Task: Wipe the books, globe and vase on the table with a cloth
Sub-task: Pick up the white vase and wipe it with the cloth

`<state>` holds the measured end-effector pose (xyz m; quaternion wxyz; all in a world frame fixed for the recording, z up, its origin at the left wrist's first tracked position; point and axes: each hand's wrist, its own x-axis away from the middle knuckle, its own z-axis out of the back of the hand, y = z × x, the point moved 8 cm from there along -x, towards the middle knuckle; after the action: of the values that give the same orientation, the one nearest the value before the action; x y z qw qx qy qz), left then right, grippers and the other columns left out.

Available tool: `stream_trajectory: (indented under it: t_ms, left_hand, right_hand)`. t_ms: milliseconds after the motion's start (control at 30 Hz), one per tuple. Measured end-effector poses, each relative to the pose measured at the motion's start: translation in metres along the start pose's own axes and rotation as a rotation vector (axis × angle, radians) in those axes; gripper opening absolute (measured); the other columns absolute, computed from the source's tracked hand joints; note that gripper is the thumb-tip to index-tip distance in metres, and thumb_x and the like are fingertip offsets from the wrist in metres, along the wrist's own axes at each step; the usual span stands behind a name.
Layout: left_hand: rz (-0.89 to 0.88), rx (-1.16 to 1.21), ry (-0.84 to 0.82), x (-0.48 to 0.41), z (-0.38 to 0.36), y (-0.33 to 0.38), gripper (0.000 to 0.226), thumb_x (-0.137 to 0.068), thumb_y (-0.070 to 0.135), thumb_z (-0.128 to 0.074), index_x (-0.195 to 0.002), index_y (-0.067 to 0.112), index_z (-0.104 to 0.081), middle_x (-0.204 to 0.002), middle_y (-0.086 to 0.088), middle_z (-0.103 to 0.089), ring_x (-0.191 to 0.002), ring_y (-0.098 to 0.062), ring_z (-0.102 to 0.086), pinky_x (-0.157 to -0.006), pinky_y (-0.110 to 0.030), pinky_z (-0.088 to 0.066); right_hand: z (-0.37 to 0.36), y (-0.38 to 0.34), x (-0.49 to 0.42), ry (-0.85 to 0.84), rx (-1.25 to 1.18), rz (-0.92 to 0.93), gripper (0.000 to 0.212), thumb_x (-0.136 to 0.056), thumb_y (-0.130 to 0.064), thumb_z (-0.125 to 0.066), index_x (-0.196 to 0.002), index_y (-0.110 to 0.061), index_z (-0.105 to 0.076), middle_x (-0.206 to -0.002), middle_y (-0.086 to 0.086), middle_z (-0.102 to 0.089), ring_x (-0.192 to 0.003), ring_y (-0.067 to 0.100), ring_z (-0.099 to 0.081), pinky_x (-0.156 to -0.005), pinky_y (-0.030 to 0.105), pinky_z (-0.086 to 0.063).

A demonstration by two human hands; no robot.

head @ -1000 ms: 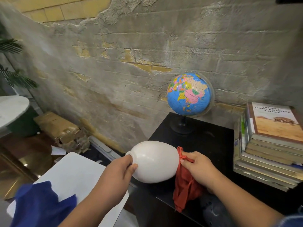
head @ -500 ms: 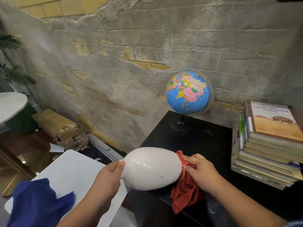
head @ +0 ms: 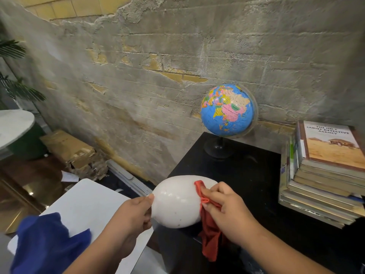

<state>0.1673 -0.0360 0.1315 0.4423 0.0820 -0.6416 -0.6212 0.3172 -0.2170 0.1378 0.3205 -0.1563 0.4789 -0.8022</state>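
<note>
A white egg-shaped vase (head: 177, 202) lies on its side in the air over the front left corner of the black table (head: 254, 175). My left hand (head: 132, 216) grips its narrow end, hiding the neck. My right hand (head: 227, 210) holds a red cloth (head: 209, 236) and presses it against the vase's wide end; the cloth's tail hangs down. A blue globe (head: 227, 109) on a black stand sits at the table's back. A stack of books (head: 324, 173) lies at the right.
A rough grey brick wall runs behind the table. A white board (head: 88, 206) with a blue cloth (head: 45, 244) on it lies at lower left. Cardboard boxes (head: 71, 149) sit on the floor by the wall, with a round white tabletop (head: 13, 125) and a plant at far left.
My right hand has slid the red cloth from the vase's end up onto its upper side. The vase and both hands have shifted a little to the right.
</note>
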Motion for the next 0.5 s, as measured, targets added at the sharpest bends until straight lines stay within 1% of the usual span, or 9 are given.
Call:
stream_trajectory:
  t_ms: [67,133,167,200,267,333,433,467,500]
  left_hand:
    - [-0.066,-0.097,-0.033,0.003,-0.005,0.001,0.034,-0.099,0.024,-0.045,-0.092,-0.005,-0.061,-0.054,-0.006,-0.044,-0.06,-0.019,-0.04,-0.069,-0.033,-0.049]
    - [-0.128,-0.172,-0.029,0.006,-0.012,0.003,0.034,-0.1,0.023,-0.043,-0.087,-0.003,-0.061,-0.054,-0.005,-0.047,-0.057,-0.015,-0.044,-0.066,-0.028,-0.05]
    - [-0.146,-0.192,-0.012,0.006,-0.014,0.004,0.033,-0.1,0.024,-0.043,-0.085,0.002,-0.061,-0.057,-0.005,-0.049,-0.058,-0.014,-0.046,-0.063,-0.023,-0.05]
    - [-0.149,-0.202,0.011,0.006,-0.016,0.004,0.029,-0.1,0.026,-0.043,-0.088,0.007,-0.061,-0.061,-0.005,-0.051,-0.06,-0.013,-0.047,-0.06,-0.019,-0.049]
    - [-0.135,-0.192,0.045,0.006,-0.018,0.004,0.025,-0.1,0.028,-0.043,-0.1,0.012,-0.062,-0.069,-0.005,-0.053,-0.065,-0.013,-0.05,-0.055,-0.015,-0.045]
    - [-0.111,-0.162,0.046,0.007,-0.02,0.003,0.027,-0.099,0.029,-0.044,-0.1,0.009,-0.062,-0.069,-0.006,-0.053,-0.066,-0.014,-0.05,-0.055,-0.017,-0.046]
    - [-0.077,-0.068,0.015,0.01,-0.023,0.003,0.032,-0.099,0.028,-0.045,-0.093,0.004,-0.065,-0.062,-0.007,-0.049,-0.064,-0.016,-0.045,-0.063,-0.025,-0.05]
    - [-0.062,-0.041,0.01,0.01,-0.024,0.003,0.031,-0.099,0.029,-0.046,-0.093,0.005,-0.065,-0.062,-0.007,-0.048,-0.064,-0.017,-0.045,-0.065,-0.027,-0.05]
    - [-0.048,-0.018,0.005,0.01,-0.026,0.002,0.03,-0.098,0.029,-0.046,-0.094,0.006,-0.064,-0.062,-0.007,-0.048,-0.064,-0.017,-0.045,-0.066,-0.028,-0.05]
  right_hand:
    - [0.008,0.007,-0.006,0.072,-0.016,-0.051,0.029,-0.091,-0.021,-0.063,-0.117,-0.035,-0.065,-0.093,-0.014,-0.05,-0.089,0.001,-0.054,-0.075,0.002,-0.039]
    - [0.018,0.011,-0.01,0.138,0.027,-0.101,0.039,-0.092,-0.019,-0.062,-0.128,-0.033,-0.059,-0.096,-0.011,-0.049,-0.09,0.001,-0.053,-0.073,-0.002,-0.035]
    - [0.017,0.008,-0.01,0.133,0.039,-0.09,0.041,-0.093,-0.019,-0.061,-0.13,-0.035,-0.056,-0.096,-0.011,-0.049,-0.09,-0.001,-0.052,-0.073,-0.003,-0.034]
    - [0.013,0.001,-0.009,0.1,0.034,-0.055,0.043,-0.093,-0.018,-0.061,-0.13,-0.038,-0.055,-0.096,-0.01,-0.048,-0.089,-0.002,-0.051,-0.074,-0.003,-0.033]
    - [0.001,-0.014,-0.004,0.022,-0.002,0.035,0.044,-0.092,-0.016,-0.062,-0.126,-0.042,-0.056,-0.094,-0.01,-0.047,-0.089,-0.003,-0.05,-0.077,0.0,-0.035]
    - [0.006,-0.011,-0.005,0.042,-0.007,0.033,0.043,-0.091,-0.014,-0.063,-0.124,-0.04,-0.058,-0.093,-0.009,-0.048,-0.087,-0.001,-0.051,-0.078,0.001,-0.035]
    - [0.024,0.015,-0.012,0.109,0.088,-0.114,0.045,-0.093,-0.017,-0.06,-0.134,-0.034,-0.053,-0.098,-0.009,-0.047,-0.089,0.0,-0.05,-0.075,-0.003,-0.033]
    - [0.024,0.015,-0.011,0.106,0.088,-0.122,0.047,-0.093,-0.017,-0.06,-0.135,-0.035,-0.05,-0.098,-0.01,-0.046,-0.09,0.0,-0.049,-0.074,-0.004,-0.033]
    - [0.019,0.009,-0.008,0.09,0.068,-0.093,0.049,-0.092,-0.016,-0.061,-0.134,-0.038,-0.048,-0.097,-0.012,-0.046,-0.09,-0.001,-0.05,-0.075,-0.005,-0.032]
